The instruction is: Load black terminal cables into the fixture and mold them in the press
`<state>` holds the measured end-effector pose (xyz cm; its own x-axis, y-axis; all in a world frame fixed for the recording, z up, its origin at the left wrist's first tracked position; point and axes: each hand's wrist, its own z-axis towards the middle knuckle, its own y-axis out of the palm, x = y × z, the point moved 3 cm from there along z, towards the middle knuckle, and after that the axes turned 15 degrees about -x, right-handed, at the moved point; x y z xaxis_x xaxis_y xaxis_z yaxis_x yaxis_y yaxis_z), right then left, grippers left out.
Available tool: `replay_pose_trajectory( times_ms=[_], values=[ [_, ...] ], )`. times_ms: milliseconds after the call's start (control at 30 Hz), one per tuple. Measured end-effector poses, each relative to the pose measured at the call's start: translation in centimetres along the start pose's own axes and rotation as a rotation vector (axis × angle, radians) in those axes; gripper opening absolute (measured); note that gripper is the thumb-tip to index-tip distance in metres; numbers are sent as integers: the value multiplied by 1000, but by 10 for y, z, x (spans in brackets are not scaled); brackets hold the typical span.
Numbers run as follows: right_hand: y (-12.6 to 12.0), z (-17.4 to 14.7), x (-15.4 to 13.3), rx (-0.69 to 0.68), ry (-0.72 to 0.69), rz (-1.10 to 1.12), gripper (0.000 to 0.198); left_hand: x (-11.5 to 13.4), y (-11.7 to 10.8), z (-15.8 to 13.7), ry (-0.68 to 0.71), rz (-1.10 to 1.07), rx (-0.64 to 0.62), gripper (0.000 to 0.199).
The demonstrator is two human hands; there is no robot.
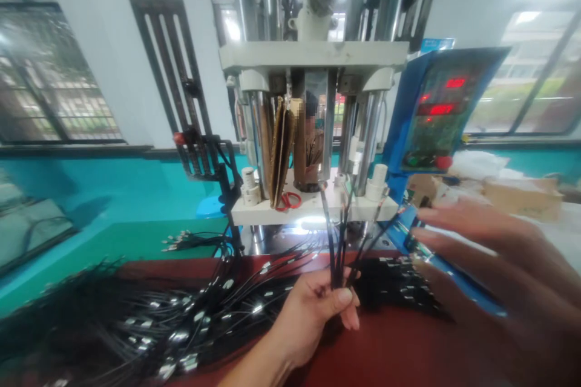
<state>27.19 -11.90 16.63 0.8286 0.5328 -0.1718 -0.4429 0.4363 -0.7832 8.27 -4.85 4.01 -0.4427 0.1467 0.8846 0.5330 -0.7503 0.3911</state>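
Observation:
My left hand point(313, 308) is closed around a small bunch of black cables point(339, 254), thumb pressed over them. Their stripped or terminal-tipped ends fan upward in front of the press. At the right, my right hand point(494, 254) is smeared by motion; its fingers look stretched out and apart, pointing left towards the cable ends. I make out nothing held in it. Behind the bunch stands a white press point(313, 54) with shiny columns. Below my left hand, a large heap of black cables point(181, 314) with pale tags lies over the red tabletop point(385, 351).
A blue control box point(454, 109) with red digits stands right of the press. Cardboard point(279, 157) and a red ring-shaped item point(289, 201) are at the press base. More cables point(390, 284) lie to the right. A cardboard box point(521, 196) sits farther right.

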Motion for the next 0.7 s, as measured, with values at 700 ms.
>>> replay_pose_trajectory(
  times_ms=[700],
  values=[
    [73, 65, -1, -403, 191, 1242, 32, 1, -3, -4, 46, 91, 62, 31]
  ],
)
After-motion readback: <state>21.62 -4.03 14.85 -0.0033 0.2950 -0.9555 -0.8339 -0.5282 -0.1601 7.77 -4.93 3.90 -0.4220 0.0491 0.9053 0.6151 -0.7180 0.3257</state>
